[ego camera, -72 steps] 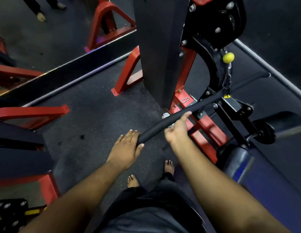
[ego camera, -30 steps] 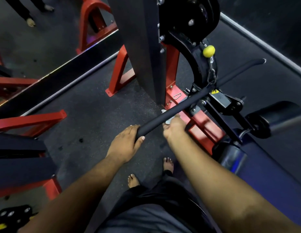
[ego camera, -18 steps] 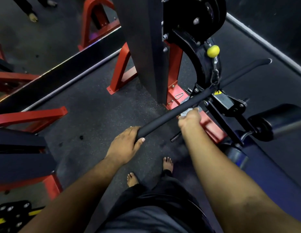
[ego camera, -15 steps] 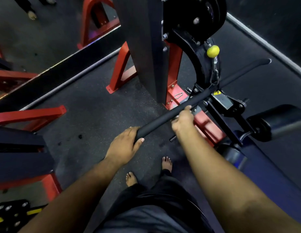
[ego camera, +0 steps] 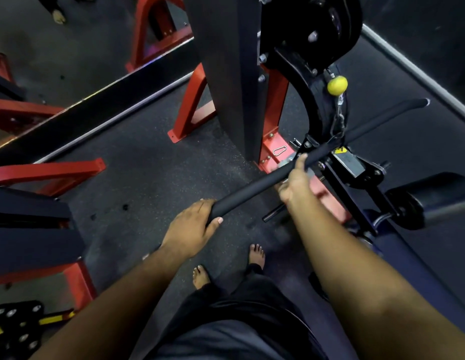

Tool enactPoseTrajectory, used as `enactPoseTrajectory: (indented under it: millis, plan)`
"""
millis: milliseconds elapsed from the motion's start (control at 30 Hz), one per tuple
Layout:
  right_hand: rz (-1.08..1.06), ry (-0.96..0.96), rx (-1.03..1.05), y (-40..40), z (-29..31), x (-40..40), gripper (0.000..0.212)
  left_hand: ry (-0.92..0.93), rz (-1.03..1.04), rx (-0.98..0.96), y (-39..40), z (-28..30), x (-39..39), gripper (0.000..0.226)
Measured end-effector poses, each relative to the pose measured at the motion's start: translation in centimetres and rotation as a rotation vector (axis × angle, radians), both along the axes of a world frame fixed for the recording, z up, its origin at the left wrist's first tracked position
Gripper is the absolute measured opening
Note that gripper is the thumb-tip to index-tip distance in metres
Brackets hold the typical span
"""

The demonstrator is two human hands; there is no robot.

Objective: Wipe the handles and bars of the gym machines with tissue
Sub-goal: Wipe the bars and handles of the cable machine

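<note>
Running up and away to the right, the black pull bar (ego camera: 254,187) has its near end gripped by the left hand (ego camera: 192,229), while the right hand (ego camera: 295,183), nearer the unwiped far half, wraps it mid-length, tissue barely visible.

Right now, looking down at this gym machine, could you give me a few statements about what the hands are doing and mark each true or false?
1. The left hand grips the near end of the black bar. True.
2. The right hand rests on the seat pad. False: it is wrapped round the bar, further along toward the machine.
3. A yellow ball hangs above the bar's middle. True.
4. The person wears shoes. False: the feet are bare.
5. The bar lies on the floor. False: it is held up above it.
</note>
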State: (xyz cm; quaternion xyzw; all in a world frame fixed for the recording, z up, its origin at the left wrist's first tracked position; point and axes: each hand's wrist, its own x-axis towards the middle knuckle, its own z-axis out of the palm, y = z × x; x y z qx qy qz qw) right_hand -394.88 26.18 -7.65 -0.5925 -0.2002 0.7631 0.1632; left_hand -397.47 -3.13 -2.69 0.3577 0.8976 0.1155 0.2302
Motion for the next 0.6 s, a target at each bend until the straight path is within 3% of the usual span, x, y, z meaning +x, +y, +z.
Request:
enactPoseTrajectory:
  millis: [133, 267, 333, 400, 500, 600]
  plan:
    - [0.002, 0.105, -0.027, -0.2, 0.9, 0.3, 0.045, 0.015, -0.007, -0.008, -0.1, 0.0, 0.1, 0.049]
    - [-0.080, 0.001, 0.073, 7.3, -1.8, -0.1, 0.043, 0.024, -0.014, -0.003, -0.1, 0.0, 0.2, 0.049]
    - [-0.108, -0.063, 0.106, 8.3, -2.6, -0.3, 0.028, 0.024, -0.004, 0.000, -0.1, 0.0, 0.3, 0.050]
    - [-0.115, 0.009, 0.134, 5.2, -1.3, 0.0, 0.016, 0.023, 0.011, 0.003, -0.1, -0.1, 0.4, 0.050]
    - [-0.006, 0.092, 0.123, -0.2, -1.6, 1.9, 0.017, 0.014, 0.010, 0.002, -0.1, -0.1, 0.4, 0.051]
    - [0.133, 0.088, 0.317, -1.8, -2.7, 5.0, 0.017, 0.001, 0.009, 0.009, -0.1, 0.0, 0.3, 0.053]
